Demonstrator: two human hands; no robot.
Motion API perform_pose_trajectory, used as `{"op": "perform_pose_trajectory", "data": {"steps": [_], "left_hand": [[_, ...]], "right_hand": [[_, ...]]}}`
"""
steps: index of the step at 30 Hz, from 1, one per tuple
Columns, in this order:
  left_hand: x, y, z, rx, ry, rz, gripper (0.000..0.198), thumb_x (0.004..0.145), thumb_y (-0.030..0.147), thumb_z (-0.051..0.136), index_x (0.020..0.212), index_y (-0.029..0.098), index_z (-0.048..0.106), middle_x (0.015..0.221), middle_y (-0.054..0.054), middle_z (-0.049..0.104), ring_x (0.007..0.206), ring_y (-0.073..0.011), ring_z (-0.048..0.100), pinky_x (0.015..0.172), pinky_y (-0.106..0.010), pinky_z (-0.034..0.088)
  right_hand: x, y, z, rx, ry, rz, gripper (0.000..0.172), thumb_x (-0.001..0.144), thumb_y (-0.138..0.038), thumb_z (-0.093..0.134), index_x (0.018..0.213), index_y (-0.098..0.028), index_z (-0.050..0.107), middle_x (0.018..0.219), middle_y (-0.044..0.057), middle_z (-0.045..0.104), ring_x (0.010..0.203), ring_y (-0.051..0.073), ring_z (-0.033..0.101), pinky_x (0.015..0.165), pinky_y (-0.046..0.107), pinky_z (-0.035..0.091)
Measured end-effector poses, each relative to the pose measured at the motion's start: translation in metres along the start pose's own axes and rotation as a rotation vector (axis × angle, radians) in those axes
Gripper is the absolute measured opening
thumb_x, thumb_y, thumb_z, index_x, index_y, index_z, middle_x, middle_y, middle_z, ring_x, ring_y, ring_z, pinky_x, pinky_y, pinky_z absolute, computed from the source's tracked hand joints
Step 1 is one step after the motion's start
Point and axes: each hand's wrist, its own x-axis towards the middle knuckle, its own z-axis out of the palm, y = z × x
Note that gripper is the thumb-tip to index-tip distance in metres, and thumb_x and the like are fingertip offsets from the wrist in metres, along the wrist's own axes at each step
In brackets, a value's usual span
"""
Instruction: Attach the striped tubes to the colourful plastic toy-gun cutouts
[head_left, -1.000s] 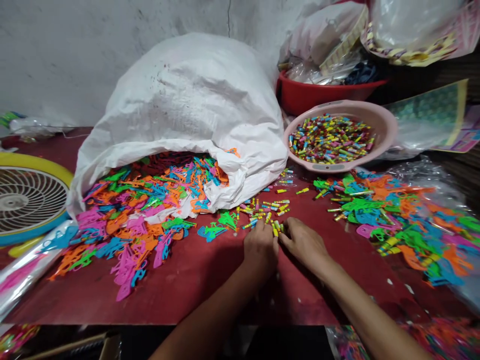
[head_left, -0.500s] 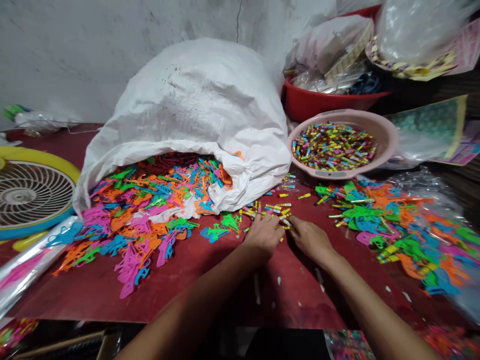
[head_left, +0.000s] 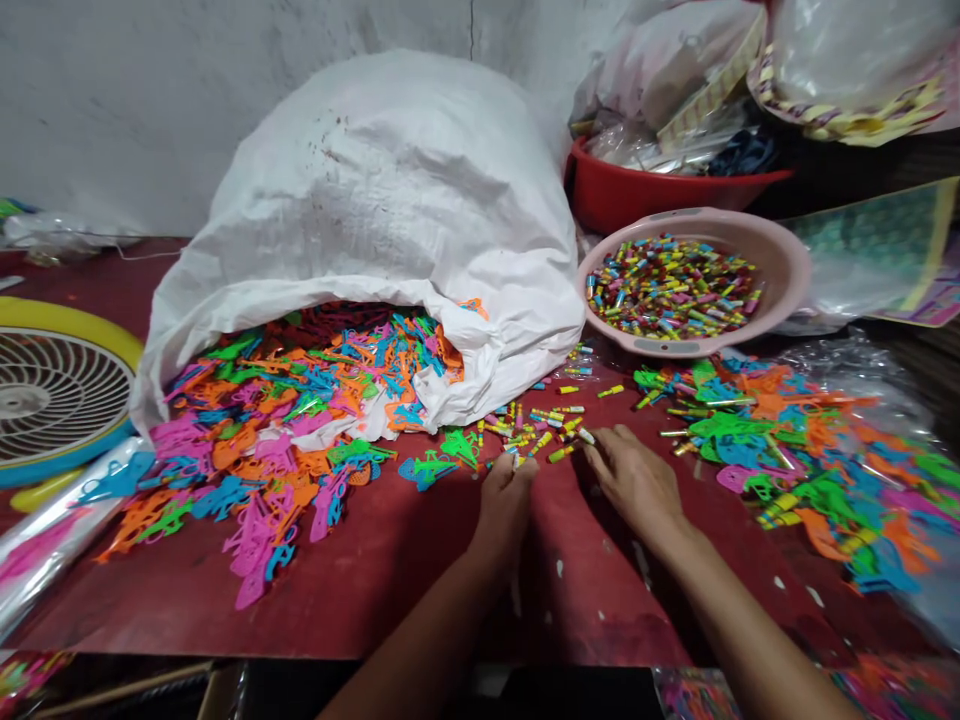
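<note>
Fan: round fan [head_left: 52, 390] w/ yellow rim lay at far L of red tabletop [head_left: 360, 620], wire guard facing up.
Roll: clear plastic roll [head_left: 56, 540] w/ pink print sat at tabletop's L edge, just below fan.
Sack: white woven sack [head_left: 360, 190] slumped against grey wall [head_left: 150, 100], mouth open toward person.
L pile: coloured plastic shapes [head_left: 300, 440] in pink, orange, blue, green spilled from sack mouth across tabletop.
Strays: green shape [head_left: 459, 447] lay just beside blue shape [head_left: 424, 470], both L of L hand.
Tubes: small loose tubes [head_left: 529, 430], mostly yellow w/ some pink + green, lay scattered on tabletop b/w sack and hands, right up by fingertips.
L hand: L hand [head_left: 506, 505] curled, fingertips down at near edge of tubes. Can't tell if it pinched any.
Gap: hands apart, narrow strip of tabletop b/w them, not touching.
R hand: R hand [head_left: 637, 480] lay fingers out, tips just beside pale tube [head_left: 586, 436], nothing clamped.
Tub: red tub [head_left: 622, 200] stood behind pink basin, packed w/ plastic bags.
Basin: pink basin [head_left: 780, 270] held heap of mixed tubes [head_left: 671, 290], up past R hand.
R pile: more plastic shapes [head_left: 780, 440] lay on clear plastic sheet, far R of R hand.
Back R: green printed sheet [head_left: 877, 240] leaned under bulging clear bag [head_left: 855, 60].
</note>
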Motion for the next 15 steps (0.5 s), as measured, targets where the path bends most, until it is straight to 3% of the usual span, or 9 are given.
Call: {"op": "perform_pose_trajectory", "data": {"steps": [4, 9, 12, 15], "left_hand": [[-0.006, 0.000, -0.002, -0.049, -0.040, -0.057, 0.019, 0.075, 0.036, 0.062, 0.072, 0.018, 0.056, 0.051, 0.008, 0.035, 0.047, -0.0078, 0.027, 0.051, -0.022, 0.023], [-0.008, 0.000, 0.000, -0.143, -0.105, -0.110, 0.020, 0.069, 0.033, 0.067, 0.068, 0.016, 0.056, 0.052, 0.007, 0.041, 0.046, -0.0060, 0.030, 0.049, -0.021, 0.024], [-0.008, -0.002, 0.003, -0.145, -0.062, -0.105, 0.024, 0.067, 0.033, 0.073, 0.069, 0.016, 0.056, 0.051, 0.009, 0.036, 0.045, -0.0048, 0.026, 0.050, -0.021, 0.024], [-0.005, -0.006, 0.006, -0.183, -0.047, -0.092, 0.030, 0.064, 0.037, 0.077, 0.078, 0.016, 0.062, 0.054, 0.008, 0.040, 0.049, -0.0060, 0.032, 0.053, -0.021, 0.030]], "right_hand": [[-0.001, 0.002, -0.006, 0.066, 0.098, -0.121, 0.027, 0.099, -0.031, 0.043, 0.112, -0.022, 0.064, 0.090, 0.005, 0.059, 0.082, 0.020, 0.059, 0.067, 0.027, 0.041], [0.005, 0.004, 0.004, -0.001, 0.014, -0.280, 0.028, 0.098, -0.024, 0.045, 0.114, -0.022, 0.067, 0.104, 0.009, 0.064, 0.096, 0.023, 0.058, 0.080, 0.030, 0.044], [0.009, 0.004, 0.016, -0.014, -0.011, -0.278, 0.029, 0.096, -0.018, 0.044, 0.113, -0.020, 0.068, 0.101, 0.010, 0.064, 0.093, 0.024, 0.057, 0.082, 0.033, 0.043], [0.009, 0.003, 0.025, 0.010, 0.009, -0.224, 0.029, 0.097, -0.019, 0.041, 0.109, -0.017, 0.067, 0.092, 0.011, 0.062, 0.086, 0.024, 0.058, 0.074, 0.033, 0.044]]}}
